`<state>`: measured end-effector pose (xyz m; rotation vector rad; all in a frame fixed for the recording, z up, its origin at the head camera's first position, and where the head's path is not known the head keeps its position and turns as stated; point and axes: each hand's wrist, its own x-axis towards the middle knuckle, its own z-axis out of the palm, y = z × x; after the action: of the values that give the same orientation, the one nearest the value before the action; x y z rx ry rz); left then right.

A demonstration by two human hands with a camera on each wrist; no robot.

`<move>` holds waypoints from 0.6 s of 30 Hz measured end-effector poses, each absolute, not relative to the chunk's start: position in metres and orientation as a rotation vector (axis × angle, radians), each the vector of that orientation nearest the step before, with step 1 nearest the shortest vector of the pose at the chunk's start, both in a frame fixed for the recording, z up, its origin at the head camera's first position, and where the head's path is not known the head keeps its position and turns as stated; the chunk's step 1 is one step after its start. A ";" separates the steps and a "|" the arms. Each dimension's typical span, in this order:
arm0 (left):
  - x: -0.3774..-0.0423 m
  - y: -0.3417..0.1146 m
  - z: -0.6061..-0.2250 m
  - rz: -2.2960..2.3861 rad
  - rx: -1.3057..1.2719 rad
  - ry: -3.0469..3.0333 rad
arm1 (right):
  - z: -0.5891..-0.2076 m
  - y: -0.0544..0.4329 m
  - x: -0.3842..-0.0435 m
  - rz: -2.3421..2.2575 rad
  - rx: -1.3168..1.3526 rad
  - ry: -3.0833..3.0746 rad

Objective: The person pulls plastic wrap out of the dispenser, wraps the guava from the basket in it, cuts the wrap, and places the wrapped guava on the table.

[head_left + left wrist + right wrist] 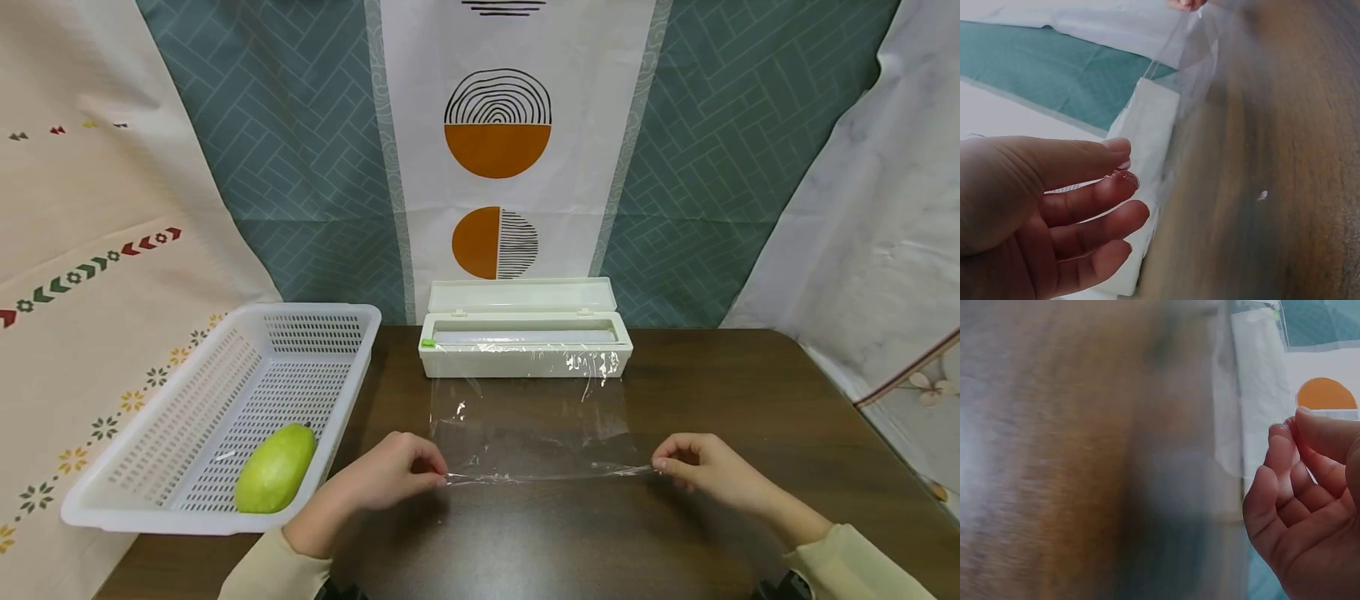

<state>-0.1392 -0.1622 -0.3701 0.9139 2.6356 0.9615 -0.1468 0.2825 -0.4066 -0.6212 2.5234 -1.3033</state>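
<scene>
A sheet of clear plastic wrap (532, 433) stretches toward me from a white wrap dispenser box (525, 362), whose lid (522, 295) is raised. Inside the box lies a roll (525, 337). My left hand (397, 471) pinches the sheet's near left corner between thumb and index finger; the left wrist view shows that hand (1066, 212) close up. At the near right corner my right hand (708, 468) pinches the wrap, as the hand (1310, 487) in the right wrist view also shows. Between the hands the front edge is bunched and fairly straight.
On the left stands a white perforated basket (161, 521) with a green, mango-like fruit (276, 468) in its near right corner. A dark brown wooden table (570, 550) lies under everything. Patterned cloths (315, 150) hang behind and at both sides.
</scene>
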 end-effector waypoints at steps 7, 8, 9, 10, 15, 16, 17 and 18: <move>-0.140 -0.161 -0.376 0.913 0.906 2.639 | -0.421 0.285 -0.146 -1.292 -0.663 2.397; -0.139 -0.161 -0.376 0.912 0.905 2.635 | -0.422 0.285 -0.146 -1.291 -0.677 2.388; -0.139 -0.162 -0.376 0.913 0.902 2.629 | -0.423 0.285 -0.146 -1.289 -0.686 2.379; -0.139 -0.162 -0.376 0.918 0.897 2.621 | -0.424 0.285 -0.146 -1.285 -0.692 2.368; -0.138 -0.162 -0.377 0.947 0.858 2.587 | -0.428 0.284 -0.145 -1.268 -0.690 2.338; -0.138 -0.162 -0.377 0.950 0.855 2.589 | -0.429 0.283 -0.145 -1.266 -0.688 2.338; -0.138 -0.162 -0.377 0.949 0.858 2.594 | -0.430 0.283 -0.144 -1.264 -0.681 2.340; -0.138 -0.162 -0.377 0.952 0.862 2.599 | -0.431 0.282 -0.144 -1.260 -0.675 2.347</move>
<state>-0.1377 -0.1621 -0.3773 0.8624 2.5990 0.9518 -0.1442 0.2824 -0.4306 -0.6746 2.3468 -1.2599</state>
